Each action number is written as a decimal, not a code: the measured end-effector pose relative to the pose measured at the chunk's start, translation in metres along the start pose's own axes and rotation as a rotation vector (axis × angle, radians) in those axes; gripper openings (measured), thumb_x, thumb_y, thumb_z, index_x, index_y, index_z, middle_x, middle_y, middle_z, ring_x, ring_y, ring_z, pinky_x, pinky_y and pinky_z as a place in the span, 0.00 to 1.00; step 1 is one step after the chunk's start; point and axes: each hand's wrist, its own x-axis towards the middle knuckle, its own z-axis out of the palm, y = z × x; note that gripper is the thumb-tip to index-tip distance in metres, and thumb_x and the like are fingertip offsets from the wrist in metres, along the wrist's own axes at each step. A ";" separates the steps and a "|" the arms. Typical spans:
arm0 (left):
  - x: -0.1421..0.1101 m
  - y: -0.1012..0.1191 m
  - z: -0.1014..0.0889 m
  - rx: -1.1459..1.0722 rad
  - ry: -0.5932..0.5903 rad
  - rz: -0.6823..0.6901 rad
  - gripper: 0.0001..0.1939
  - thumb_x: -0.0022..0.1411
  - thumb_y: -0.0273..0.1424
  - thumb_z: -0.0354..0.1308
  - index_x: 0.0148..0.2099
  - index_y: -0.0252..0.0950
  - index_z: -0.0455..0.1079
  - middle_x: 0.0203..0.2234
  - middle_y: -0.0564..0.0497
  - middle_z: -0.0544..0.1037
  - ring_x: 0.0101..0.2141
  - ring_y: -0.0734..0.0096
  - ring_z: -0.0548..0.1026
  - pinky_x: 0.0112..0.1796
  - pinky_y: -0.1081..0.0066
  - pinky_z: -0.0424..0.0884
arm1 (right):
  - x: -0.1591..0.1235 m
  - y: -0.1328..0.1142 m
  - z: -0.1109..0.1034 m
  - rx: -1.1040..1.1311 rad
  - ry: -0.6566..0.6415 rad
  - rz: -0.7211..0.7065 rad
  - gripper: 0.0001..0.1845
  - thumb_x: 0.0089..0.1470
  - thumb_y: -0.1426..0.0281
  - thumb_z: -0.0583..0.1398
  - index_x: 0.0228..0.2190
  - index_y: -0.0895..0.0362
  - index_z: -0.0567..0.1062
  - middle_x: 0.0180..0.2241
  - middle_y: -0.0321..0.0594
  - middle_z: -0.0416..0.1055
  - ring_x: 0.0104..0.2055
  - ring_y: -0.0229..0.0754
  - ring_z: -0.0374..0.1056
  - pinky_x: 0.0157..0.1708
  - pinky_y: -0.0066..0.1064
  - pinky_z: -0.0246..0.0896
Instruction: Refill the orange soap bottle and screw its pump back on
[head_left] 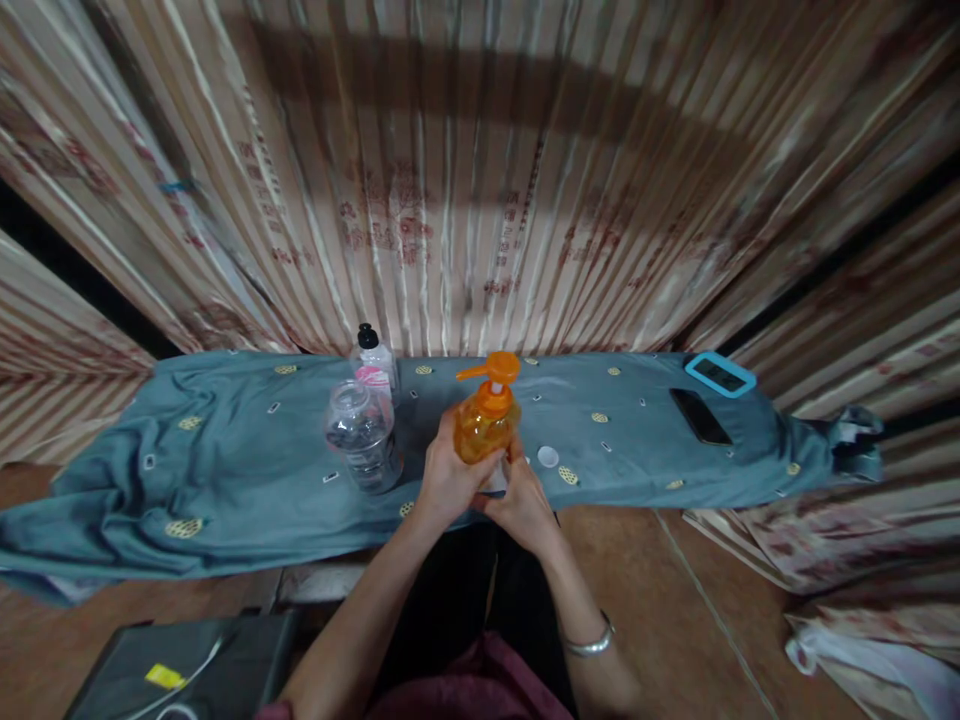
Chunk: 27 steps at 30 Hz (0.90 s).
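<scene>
An amber pump bottle point(480, 432) with an orange pump head stands nearly upright between my hands, at the front edge of the cloth-covered table. My left hand point(448, 470) wraps round its left side with closed fingers. From the right, my right hand point(525, 500) grips its lower side, fingers bent against it. The lower part of the bottle is mostly hidden by my hands. Just left of them are a clear plastic bottle point(364, 445) without a visible cap and, behind it, a clear bottle with a black cap point(367, 338) and a pink label.
A small white disc point(547, 457) lies right of my hands on the blue-green cloth point(247, 450). Farther right are a dark phone point(700, 416) and a blue-framed digital display point(720, 375). Patterned curtains point(465, 220) hang behind. A dark box point(187, 665) sits below left.
</scene>
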 end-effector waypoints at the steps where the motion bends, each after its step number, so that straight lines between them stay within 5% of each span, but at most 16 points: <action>1: 0.003 0.000 0.004 -0.007 -0.006 0.016 0.33 0.50 0.31 0.71 0.57 0.38 0.65 0.48 0.47 0.83 0.49 0.57 0.83 0.53 0.57 0.79 | 0.003 0.000 0.002 0.011 0.045 0.003 0.57 0.44 0.62 0.68 0.69 0.60 0.50 0.64 0.60 0.67 0.63 0.58 0.69 0.65 0.53 0.62; 5: 0.015 -0.002 0.017 0.018 -0.006 -0.007 0.31 0.49 0.29 0.71 0.55 0.38 0.67 0.46 0.47 0.84 0.48 0.56 0.83 0.51 0.58 0.80 | 0.019 0.014 0.009 0.000 0.155 -0.016 0.61 0.44 0.65 0.66 0.71 0.58 0.41 0.60 0.59 0.71 0.56 0.58 0.75 0.54 0.50 0.72; 9: 0.024 -0.005 0.022 0.048 -0.007 -0.029 0.31 0.48 0.28 0.71 0.55 0.38 0.67 0.46 0.46 0.84 0.47 0.55 0.84 0.50 0.58 0.79 | 0.028 0.026 0.013 -0.054 0.220 -0.023 0.53 0.45 0.61 0.63 0.67 0.63 0.49 0.56 0.63 0.73 0.53 0.61 0.77 0.51 0.52 0.73; 15: 0.025 -0.022 0.020 0.075 0.003 -0.038 0.30 0.49 0.28 0.71 0.54 0.37 0.67 0.44 0.46 0.84 0.46 0.55 0.84 0.50 0.58 0.79 | 0.029 0.028 0.015 -0.060 0.147 0.032 0.50 0.45 0.62 0.63 0.65 0.60 0.52 0.53 0.57 0.75 0.50 0.59 0.78 0.48 0.49 0.75; 18: 0.023 -0.029 0.016 0.075 0.010 -0.035 0.31 0.49 0.31 0.72 0.54 0.37 0.67 0.45 0.45 0.84 0.47 0.54 0.83 0.50 0.58 0.79 | 0.025 0.045 0.009 -0.131 0.092 -0.012 0.55 0.44 0.58 0.68 0.67 0.61 0.52 0.65 0.64 0.63 0.66 0.60 0.66 0.63 0.53 0.63; 20: 0.023 -0.032 0.015 0.062 0.012 -0.029 0.31 0.49 0.32 0.72 0.55 0.37 0.66 0.45 0.45 0.84 0.46 0.55 0.84 0.49 0.58 0.79 | 0.022 0.061 0.005 -0.290 0.067 0.075 0.64 0.40 0.57 0.71 0.70 0.66 0.49 0.72 0.69 0.48 0.75 0.65 0.48 0.70 0.60 0.50; 22: 0.024 -0.033 0.013 0.053 0.017 -0.018 0.31 0.49 0.33 0.71 0.54 0.37 0.66 0.45 0.46 0.84 0.45 0.56 0.84 0.48 0.59 0.79 | 0.020 0.074 0.003 -0.387 0.055 0.197 0.62 0.43 0.61 0.70 0.70 0.70 0.48 0.73 0.71 0.43 0.76 0.68 0.42 0.70 0.64 0.45; 24: 0.024 -0.033 0.012 0.055 0.027 -0.010 0.30 0.49 0.33 0.71 0.54 0.37 0.66 0.44 0.46 0.84 0.44 0.56 0.84 0.47 0.59 0.79 | 0.019 0.081 0.004 -0.384 0.093 0.229 0.49 0.49 0.66 0.65 0.67 0.75 0.57 0.69 0.73 0.54 0.73 0.70 0.51 0.67 0.60 0.50; 27: 0.024 -0.031 0.009 0.063 0.041 -0.013 0.31 0.50 0.34 0.71 0.55 0.38 0.66 0.44 0.45 0.84 0.44 0.56 0.83 0.47 0.57 0.79 | 0.018 0.082 0.005 -0.318 0.132 0.239 0.27 0.53 0.69 0.56 0.51 0.71 0.76 0.48 0.67 0.77 0.54 0.66 0.73 0.55 0.53 0.63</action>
